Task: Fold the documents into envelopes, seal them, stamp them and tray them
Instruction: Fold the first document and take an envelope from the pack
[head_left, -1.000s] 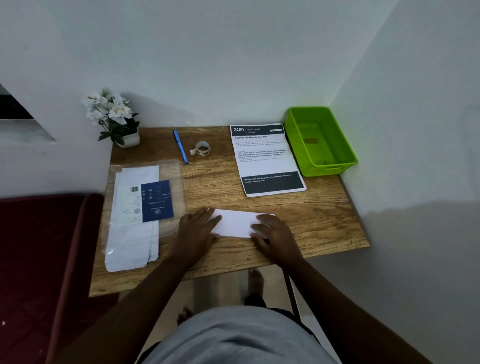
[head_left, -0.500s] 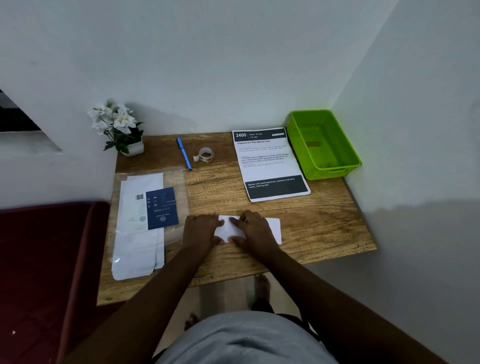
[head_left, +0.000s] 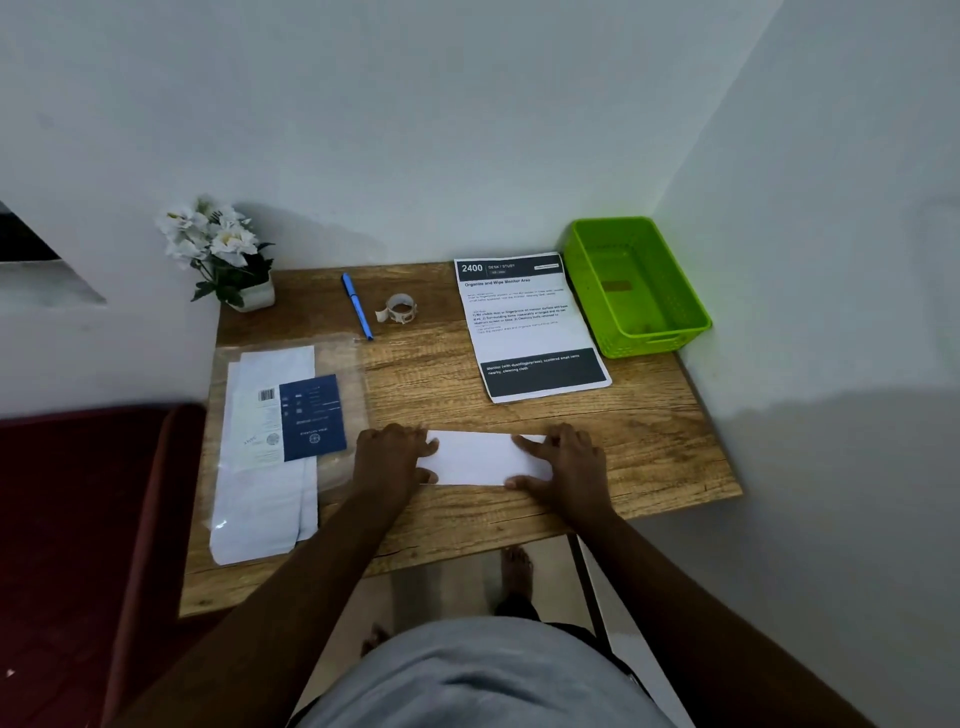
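- Now your left hand (head_left: 389, 457) and right hand (head_left: 566, 462) are pressing flat-fingered, gripping nothing, on the folded document (head_left: 480, 458).
- You're pinning it to the worktop (head_left: 649, 441), apparently to sharpen the crease.

The printed sheet (head_left: 530, 325) lying on the wooden desk (head_left: 649, 441) beside the green tray (head_left: 636, 286) carries a dark header band with the number "2400" in large white figures and "DESK / STUDY" next to it. Below, in bold black, stands the heading "Organize and Wipe Monitor Area". The smaller lines under it are too fine to read with certainty. The dark band at its foot holds white words that end in "cleaning cloth". The pack of envelopes (head_left: 280, 441) bears a barcode and a dark blue label whose print cannot be made out.
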